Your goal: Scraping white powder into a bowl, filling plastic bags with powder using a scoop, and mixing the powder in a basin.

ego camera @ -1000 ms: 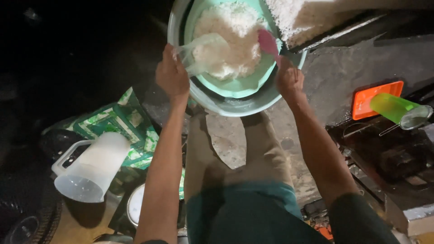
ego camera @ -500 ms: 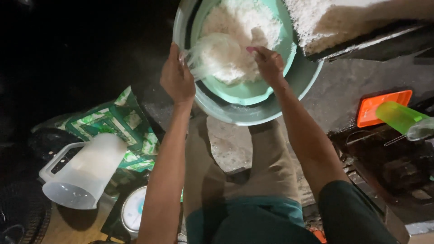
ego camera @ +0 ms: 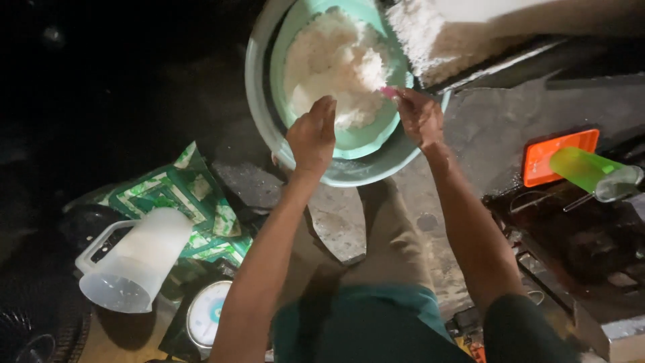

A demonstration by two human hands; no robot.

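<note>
Two nested basins [ego camera: 282,144] hold white rice [ego camera: 336,67] at top centre, dark bare floor to their left, a clear jug [ego camera: 138,259] and dial scale [ego camera: 208,312] lower left. Left hand [ego camera: 312,134] arches over the near rim, fingers curled loosely, grasping nothing visible. Right hand [ego camera: 420,117] pinches a pink scoop [ego camera: 388,91] at the rice's right edge, crowded by a white heap [ego camera: 437,33]; orange tray [ego camera: 557,154] well right.

The top edge cuts off the far rim of the basin [ego camera: 269,128] and the bowl [ego camera: 363,138] inside it. The left hand [ego camera: 312,134] hides part of the bowl's near rim. The right hand [ego camera: 420,117] covers all but the tip of a pink thing [ego camera: 388,91]; what it is cannot be told. The bottom edge cuts off the scale [ego camera: 208,312].
</note>
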